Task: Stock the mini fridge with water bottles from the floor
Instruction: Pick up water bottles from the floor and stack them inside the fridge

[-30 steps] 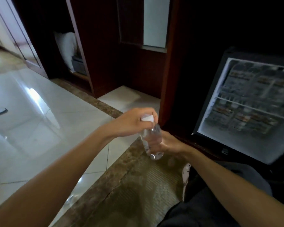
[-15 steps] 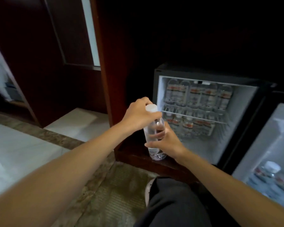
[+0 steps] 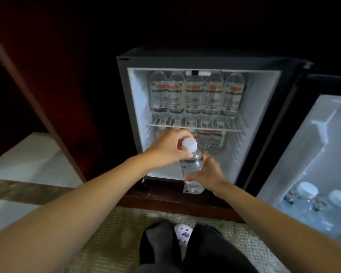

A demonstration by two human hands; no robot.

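I hold a clear water bottle (image 3: 192, 166) with a white cap upright in front of the open mini fridge (image 3: 138, 107). My left hand (image 3: 166, 149) grips its neck just under the cap. My right hand (image 3: 207, 173) wraps around its lower body. Inside the fridge, several labelled bottles (image 3: 195, 95) stand in a row on the wire shelf (image 3: 195, 127), and more bottles (image 3: 210, 139) stand below it at the back. The fridge floor in front of them is bare white.
The fridge door (image 3: 321, 154) hangs open on the right, with capped bottles (image 3: 323, 203) in its lower rack. Dark wooden cabinet panels (image 3: 53, 91) surround the fridge. A woven mat (image 3: 110, 241), my dark trouser legs and a pale clog (image 3: 182, 236) are below.
My view has swung right and down from the tiled floor to face the fridge squarely. Both hands have carried the bottle closer to the fridge opening, still holding it the same way.
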